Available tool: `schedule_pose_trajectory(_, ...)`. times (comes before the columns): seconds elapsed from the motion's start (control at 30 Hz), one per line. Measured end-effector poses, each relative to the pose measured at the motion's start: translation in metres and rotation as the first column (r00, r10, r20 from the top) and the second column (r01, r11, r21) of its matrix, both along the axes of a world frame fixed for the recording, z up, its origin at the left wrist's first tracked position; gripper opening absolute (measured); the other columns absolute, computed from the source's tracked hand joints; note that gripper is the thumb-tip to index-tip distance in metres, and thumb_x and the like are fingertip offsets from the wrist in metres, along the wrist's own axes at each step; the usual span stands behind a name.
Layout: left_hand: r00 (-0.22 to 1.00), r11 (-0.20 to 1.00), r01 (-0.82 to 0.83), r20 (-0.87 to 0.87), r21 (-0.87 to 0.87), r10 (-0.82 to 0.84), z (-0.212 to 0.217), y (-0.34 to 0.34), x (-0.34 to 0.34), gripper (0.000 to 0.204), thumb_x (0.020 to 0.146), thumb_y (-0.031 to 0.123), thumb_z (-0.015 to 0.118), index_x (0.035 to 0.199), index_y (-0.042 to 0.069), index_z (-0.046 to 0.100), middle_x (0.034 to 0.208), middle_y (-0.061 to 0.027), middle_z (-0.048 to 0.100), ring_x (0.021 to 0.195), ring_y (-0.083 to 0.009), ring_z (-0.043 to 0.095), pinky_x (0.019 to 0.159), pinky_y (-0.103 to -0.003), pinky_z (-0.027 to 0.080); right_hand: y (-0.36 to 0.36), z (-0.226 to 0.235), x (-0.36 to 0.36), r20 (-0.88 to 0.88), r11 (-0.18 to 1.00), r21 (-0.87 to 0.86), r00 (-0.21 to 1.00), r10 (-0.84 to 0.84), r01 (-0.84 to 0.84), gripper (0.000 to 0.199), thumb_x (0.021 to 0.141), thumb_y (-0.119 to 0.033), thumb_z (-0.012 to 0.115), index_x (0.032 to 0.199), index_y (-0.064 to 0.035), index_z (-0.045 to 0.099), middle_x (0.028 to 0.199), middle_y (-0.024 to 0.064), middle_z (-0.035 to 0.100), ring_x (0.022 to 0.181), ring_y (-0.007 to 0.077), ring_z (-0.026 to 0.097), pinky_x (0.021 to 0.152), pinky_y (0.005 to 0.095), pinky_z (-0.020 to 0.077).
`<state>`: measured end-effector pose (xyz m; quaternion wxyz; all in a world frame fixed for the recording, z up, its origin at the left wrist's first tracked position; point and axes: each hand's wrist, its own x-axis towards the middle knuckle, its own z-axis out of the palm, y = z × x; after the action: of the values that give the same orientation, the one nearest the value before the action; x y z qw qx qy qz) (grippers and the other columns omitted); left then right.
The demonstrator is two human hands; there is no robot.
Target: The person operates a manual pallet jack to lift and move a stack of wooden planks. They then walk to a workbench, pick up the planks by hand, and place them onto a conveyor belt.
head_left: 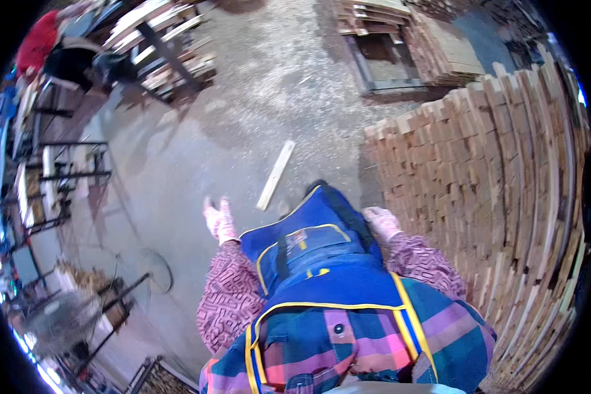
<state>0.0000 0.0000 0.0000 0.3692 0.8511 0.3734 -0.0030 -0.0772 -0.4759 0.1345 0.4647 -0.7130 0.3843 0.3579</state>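
Note:
My left hand (220, 220), in a pale pinkish glove, hangs to the left of the blue apron (315, 262) I wear. Its fingers are apart and nothing is in it. My right hand (382, 223), gloved alike, is by the apron's right edge, close to a tall stack of wooden strips (440, 171). Its fingers look loosely extended and hold nothing I can see; whether they touch the stack I cannot tell. Ahead on the concrete floor lies a single short wooden board (276, 175), slightly tilted, nearer to my left hand and touched by neither.
Sawdust and wood chips (276, 72) cover the floor ahead. More stacked boards (440, 52) rest by a frame at the far right. A person in red (38, 43) is beside a lumber pile (171, 52) at the far left. Metal racks (75, 161) and a fan (62, 322) line the left.

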Motion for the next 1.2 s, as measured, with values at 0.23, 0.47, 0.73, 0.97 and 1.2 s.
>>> schedule_pose_trajectory(0.23, 0.988, 0.977, 0.145, -0.084, 0.159, -0.133, 0.017, -0.09, 0.195, 0.07, 0.088, 0.029, 0.071, 0.146, 0.0, 0.044, 0.143, -0.0211, 0.051, 0.129, -0.0336, 0.051, 0.109, -0.038, 0.04, -0.032, -0.087, 0.207, -0.031, 0.886, -0.17, 0.901, 0.432, -0.431, 0.052, 0.094, -0.051, 0.054, 0.124, -0.0109, 0.069, 0.126, 0.0198, 0.066, 0.123, 0.0365, 0.058, 0.106, 0.0452, 0.042)
schedule_pose_trajectory(0.47, 0.688, 0.993, -0.016, -0.722, -0.115, -0.072, -0.036, -0.092, 0.138, 0.037, 0.094, 0.026, 0.058, 0.123, 0.005, 0.067, 0.119, -0.0246, 0.066, 0.106, -0.035, 0.064, 0.092, -0.04, 0.05, -0.07, -0.103, 0.344, 0.016, 0.975, -0.047, 0.976, 0.219, -0.218, 0.044, 0.093, -0.044, 0.062, 0.119, -0.01, 0.072, 0.114, 0.0138, 0.073, 0.11, 0.0284, 0.067, 0.097, 0.0371, 0.048)
schedule_pose_trajectory(0.73, 0.947, 0.699, 0.127, -0.124, -0.704, -0.297, -0.003, -0.167, 0.388, 0.048, 0.097, 0.026, 0.061, 0.134, -0.004, 0.056, 0.132, -0.0183, 0.062, 0.12, -0.0246, 0.06, 0.102, -0.035, 0.046, -0.057, -0.085, 0.373, -0.017, 0.975, -0.03, 0.975, 0.22, -0.221, 0.049, 0.093, -0.051, 0.058, 0.121, -0.0137, 0.071, 0.123, 0.0154, 0.068, 0.12, 0.0336, 0.06, 0.104, 0.0413, 0.0442)
schedule_pose_trajectory(0.97, 0.619, 0.542, 0.724, 0.055, -0.426, -0.784, 0.047, -0.249, 0.417, 0.04, 0.097, 0.032, 0.064, 0.129, 0.009, 0.066, 0.118, -0.0118, 0.071, 0.112, -0.0245, 0.064, 0.101, -0.036, 0.047, -0.066, -0.089, 0.271, 0.19, 0.981, -0.066, 0.967, -0.169, 0.184, 0.048, 0.092, -0.05, 0.058, 0.119, -0.013, 0.073, 0.119, 0.0148, 0.071, 0.117, 0.0325, 0.063, 0.103, 0.0421, 0.0452)
schedule_pose_trajectory(1.2, -0.304, -0.276, 0.95, -0.231, -0.144, -0.924, -0.099, -0.166, 0.326, 0.036, 0.096, 0.031, 0.062, 0.125, 0.01, 0.065, 0.115, -0.0166, 0.069, 0.093, -0.0373, 0.068, 0.082, -0.047, 0.055, -0.032, -0.105, 0.072, 0.269, 0.889, -0.088, 0.87, -0.413, 0.449, 0.044, 0.093, -0.047, 0.055, 0.117, -0.014, 0.074, 0.108, 0.0063, 0.074, 0.105, 0.0209, 0.067, 0.096, 0.0351, 0.0484)
